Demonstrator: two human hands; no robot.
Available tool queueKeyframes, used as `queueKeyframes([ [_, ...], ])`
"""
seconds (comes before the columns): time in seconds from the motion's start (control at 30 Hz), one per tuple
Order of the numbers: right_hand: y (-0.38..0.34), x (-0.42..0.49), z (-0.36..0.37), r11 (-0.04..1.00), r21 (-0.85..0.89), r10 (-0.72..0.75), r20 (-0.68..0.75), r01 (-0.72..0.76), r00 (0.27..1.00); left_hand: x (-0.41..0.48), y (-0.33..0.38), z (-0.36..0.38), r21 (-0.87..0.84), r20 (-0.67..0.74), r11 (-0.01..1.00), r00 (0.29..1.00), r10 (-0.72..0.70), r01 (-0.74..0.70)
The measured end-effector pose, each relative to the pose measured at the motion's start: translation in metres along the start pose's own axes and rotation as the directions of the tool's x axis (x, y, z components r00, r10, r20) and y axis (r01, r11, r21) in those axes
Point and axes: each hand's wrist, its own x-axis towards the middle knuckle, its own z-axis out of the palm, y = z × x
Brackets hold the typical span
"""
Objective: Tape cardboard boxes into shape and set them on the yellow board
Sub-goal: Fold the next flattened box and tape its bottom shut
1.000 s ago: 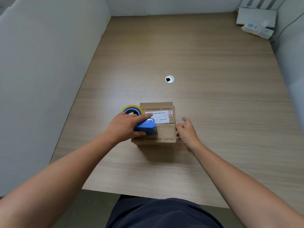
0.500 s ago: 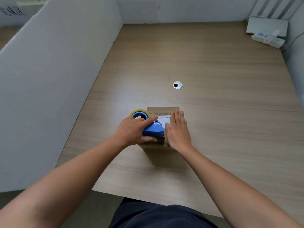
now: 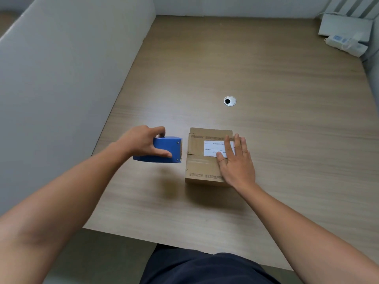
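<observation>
The right hand (image 3: pixel 235 160) lay flat, fingers together, on the light, stiff cardboard box (image 3: pixel 207 158), best gripped by its sides, while the left hand (image 3: pixel 143 143) gripped the tape dispenser (image 3: pixel 164 149).

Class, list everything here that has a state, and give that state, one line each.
Box: closed, flat on the desk.
Tape dispenser: held above the desk, left of the box, not touching it.
Left hand: grips the tape dispenser.
Right hand: fingers straight, pressing on the box top.
Label: stuck on the box, partly under the right hand.
</observation>
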Motion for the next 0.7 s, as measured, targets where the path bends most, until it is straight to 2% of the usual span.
queueKeyframes([
  [0.23,-0.016,0.0,0.003,0.998,-0.065,0.025,-0.037,-0.027,0.999,0.015,-0.031,0.0,-0.187,0.123,0.982,0.991,0.053,-0.029],
  [0.4,-0.018,0.002,0.002,0.995,-0.077,0.056,-0.042,-0.059,0.998,0.028,-0.035,0.015,-0.214,0.196,0.977,0.979,0.048,-0.005],
  [0.53,-0.021,0.0,0.005,0.993,-0.089,0.072,-0.047,-0.076,0.996,0.034,-0.032,0.026,-0.149,0.201,0.989,0.98,0.006,0.024],
  [0.7,-0.02,0.001,0.007,0.991,-0.122,0.055,-0.073,-0.063,0.996,0.04,-0.031,0.028,0.033,0.157,0.998,0.986,-0.061,0.056],
])
